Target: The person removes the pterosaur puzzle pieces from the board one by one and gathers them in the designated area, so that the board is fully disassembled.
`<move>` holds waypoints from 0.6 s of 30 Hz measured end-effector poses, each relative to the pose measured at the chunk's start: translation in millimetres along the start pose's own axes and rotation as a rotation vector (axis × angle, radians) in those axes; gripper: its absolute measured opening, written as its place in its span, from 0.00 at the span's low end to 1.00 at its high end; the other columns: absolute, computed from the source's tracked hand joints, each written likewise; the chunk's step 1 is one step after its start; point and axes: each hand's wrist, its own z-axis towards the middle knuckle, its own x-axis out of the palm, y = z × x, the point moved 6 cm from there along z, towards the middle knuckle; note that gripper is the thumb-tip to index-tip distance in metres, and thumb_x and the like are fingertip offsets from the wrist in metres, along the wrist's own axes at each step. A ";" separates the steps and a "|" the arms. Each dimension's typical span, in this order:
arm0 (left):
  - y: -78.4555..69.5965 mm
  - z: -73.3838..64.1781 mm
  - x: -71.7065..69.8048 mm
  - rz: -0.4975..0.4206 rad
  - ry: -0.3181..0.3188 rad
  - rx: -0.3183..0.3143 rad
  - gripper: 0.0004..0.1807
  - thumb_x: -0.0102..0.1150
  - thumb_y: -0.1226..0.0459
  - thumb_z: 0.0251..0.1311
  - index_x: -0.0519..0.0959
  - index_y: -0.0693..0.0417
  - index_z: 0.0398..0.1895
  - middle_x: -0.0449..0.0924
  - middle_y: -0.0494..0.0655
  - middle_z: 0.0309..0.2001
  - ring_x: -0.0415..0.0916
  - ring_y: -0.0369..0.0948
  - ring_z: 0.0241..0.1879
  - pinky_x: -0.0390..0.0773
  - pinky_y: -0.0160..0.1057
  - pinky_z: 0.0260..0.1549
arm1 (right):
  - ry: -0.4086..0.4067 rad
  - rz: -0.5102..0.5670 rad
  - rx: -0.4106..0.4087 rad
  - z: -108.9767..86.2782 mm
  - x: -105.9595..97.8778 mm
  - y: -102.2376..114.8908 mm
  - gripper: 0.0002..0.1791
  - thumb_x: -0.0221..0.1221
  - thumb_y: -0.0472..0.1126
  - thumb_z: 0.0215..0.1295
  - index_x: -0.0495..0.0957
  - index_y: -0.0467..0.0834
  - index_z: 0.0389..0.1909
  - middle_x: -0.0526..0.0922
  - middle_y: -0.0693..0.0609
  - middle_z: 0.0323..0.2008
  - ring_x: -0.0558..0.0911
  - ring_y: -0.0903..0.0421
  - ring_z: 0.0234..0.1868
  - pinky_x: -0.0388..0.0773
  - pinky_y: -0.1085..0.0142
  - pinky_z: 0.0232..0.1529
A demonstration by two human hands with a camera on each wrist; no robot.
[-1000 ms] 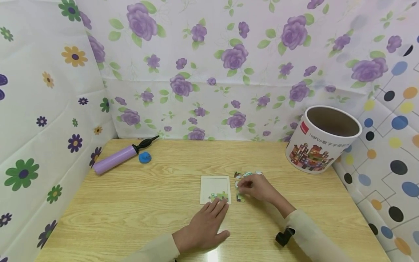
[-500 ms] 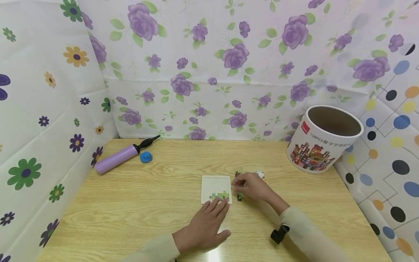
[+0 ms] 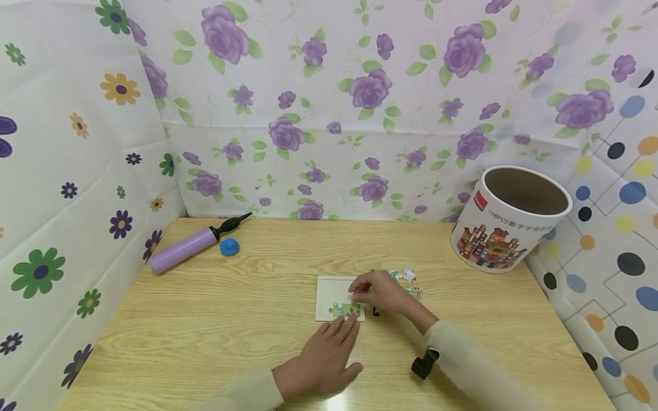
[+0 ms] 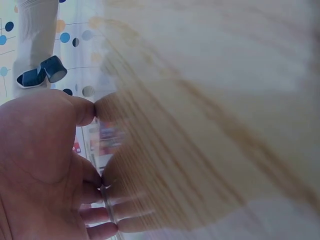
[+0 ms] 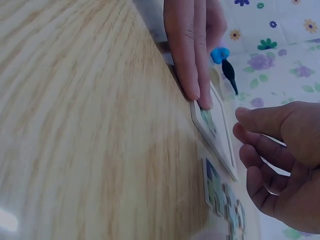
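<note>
A square, pale puzzle board (image 3: 329, 291) lies mid-table, with joined green puzzle pieces (image 3: 339, 310) along its lower right side. My left hand (image 3: 325, 357) lies flat, its straight fingertips on the board's near edge and those pieces. Over the board's right side hovers my right hand (image 3: 382, 292), thumb and index finger drawn together and the other fingers curled. I cannot tell whether a piece sits between those fingertips. Several loose puzzle pieces (image 3: 408, 275) lie right of the board, partly hidden under the right hand. The right wrist view shows the board (image 5: 226, 142) beyond loose pieces (image 5: 215, 189).
A large white printed bucket (image 3: 506, 228) stands at the back right. At the back left lie a purple hand pump (image 3: 185, 250) with a black nozzle and a small blue toy duck (image 3: 229, 246). Flowered cloth (image 3: 319, 114) hangs behind the wooden table (image 3: 216, 319).
My right hand has moved left from the loose pieces to over the board's right side, uncovering pieces at the right. The left hand has stayed at the board's near edge.
</note>
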 end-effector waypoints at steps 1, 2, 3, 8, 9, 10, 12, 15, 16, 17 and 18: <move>-0.1 -0.1 0.7 0.006 -0.004 0.002 0.41 0.35 0.41 0.78 0.55 0.62 0.80 0.51 0.57 0.81 0.55 0.54 0.78 0.64 0.52 0.70 | 0.007 0.003 -0.004 1.9 2.3 0.9 0.06 0.67 0.40 0.68 0.88 0.46 0.44 0.87 0.62 0.35 0.83 0.65 0.36 0.81 0.67 0.39; -0.2 0.0 1.4 0.009 -0.010 0.006 0.41 0.35 0.41 0.78 0.56 0.62 0.80 0.51 0.57 0.81 0.55 0.54 0.78 0.65 0.52 0.70 | 0.013 0.008 -0.009 3.8 4.4 2.1 0.06 0.67 0.40 0.68 0.89 0.46 0.44 0.88 0.61 0.36 0.83 0.65 0.36 0.82 0.67 0.39; -0.2 0.0 2.2 0.011 -0.013 0.010 0.41 0.34 0.41 0.78 0.56 0.62 0.80 0.51 0.58 0.81 0.55 0.54 0.78 0.64 0.52 0.70 | 0.021 0.010 -0.014 5.7 6.7 3.1 0.06 0.67 0.40 0.68 0.89 0.47 0.43 0.88 0.61 0.36 0.84 0.65 0.37 0.82 0.66 0.40; -0.6 -0.3 1.2 0.023 -0.031 0.020 0.40 0.32 0.41 0.79 0.57 0.62 0.79 0.53 0.58 0.80 0.55 0.53 0.78 0.65 0.50 0.70 | 0.051 0.002 -0.033 14.0 17.3 7.2 0.06 0.67 0.42 0.69 0.90 0.50 0.42 0.88 0.61 0.37 0.84 0.66 0.37 0.82 0.67 0.40; -0.8 -0.6 0.4 0.027 -0.036 0.022 0.40 0.32 0.41 0.79 0.57 0.62 0.79 0.54 0.58 0.80 0.56 0.53 0.78 0.65 0.50 0.69 | 0.058 -0.005 -0.035 15.2 19.2 7.8 0.06 0.67 0.43 0.69 0.90 0.51 0.42 0.87 0.62 0.37 0.83 0.67 0.36 0.81 0.68 0.39; -1.0 -0.7 -0.4 0.031 -0.037 0.021 0.40 0.32 0.41 0.79 0.57 0.62 0.79 0.55 0.58 0.79 0.56 0.53 0.77 0.65 0.50 0.69 | 0.064 -0.008 -0.039 16.3 20.9 8.7 0.06 0.67 0.43 0.69 0.90 0.51 0.42 0.87 0.62 0.37 0.83 0.67 0.36 0.81 0.68 0.38; -1.1 -1.0 -2.2 0.034 -0.036 0.019 0.40 0.32 0.41 0.79 0.57 0.62 0.79 0.55 0.58 0.79 0.56 0.52 0.78 0.65 0.49 0.69 | 0.077 -0.021 -0.049 17.7 23.6 11.1 0.06 0.67 0.44 0.69 0.91 0.51 0.42 0.86 0.63 0.36 0.82 0.68 0.36 0.81 0.69 0.38; -0.6 -1.2 -1.2 0.047 -0.046 0.025 0.40 0.33 0.41 0.79 0.57 0.63 0.79 0.55 0.58 0.79 0.56 0.52 0.78 0.65 0.49 0.69 | 0.102 -0.025 -0.072 18.4 26.5 15.0 0.06 0.67 0.43 0.68 0.91 0.50 0.41 0.84 0.61 0.35 0.81 0.68 0.33 0.80 0.70 0.35; -0.3 -1.1 -0.5 0.056 -0.050 0.028 0.41 0.33 0.41 0.79 0.57 0.63 0.79 0.55 0.58 0.79 0.56 0.52 0.78 0.65 0.49 0.69 | 0.111 -0.023 -0.073 18.2 27.3 16.5 0.06 0.67 0.42 0.68 0.91 0.49 0.41 0.83 0.61 0.35 0.81 0.67 0.32 0.80 0.69 0.34; 0.3 -0.9 0.6 0.066 -0.059 0.033 0.41 0.33 0.41 0.79 0.58 0.63 0.79 0.56 0.58 0.79 0.56 0.52 0.77 0.65 0.49 0.69 | 0.120 -0.019 -0.072 18.2 28.0 17.4 0.05 0.68 0.42 0.68 0.91 0.49 0.41 0.83 0.60 0.35 0.81 0.67 0.31 0.80 0.70 0.33; 0.7 -0.8 1.6 0.081 -0.069 0.039 0.41 0.33 0.40 0.79 0.58 0.63 0.79 0.56 0.58 0.79 0.57 0.51 0.77 0.66 0.49 0.68 | 0.126 -0.015 -0.069 18.1 28.8 18.1 0.05 0.68 0.42 0.68 0.91 0.48 0.41 0.82 0.59 0.35 0.81 0.67 0.30 0.80 0.69 0.33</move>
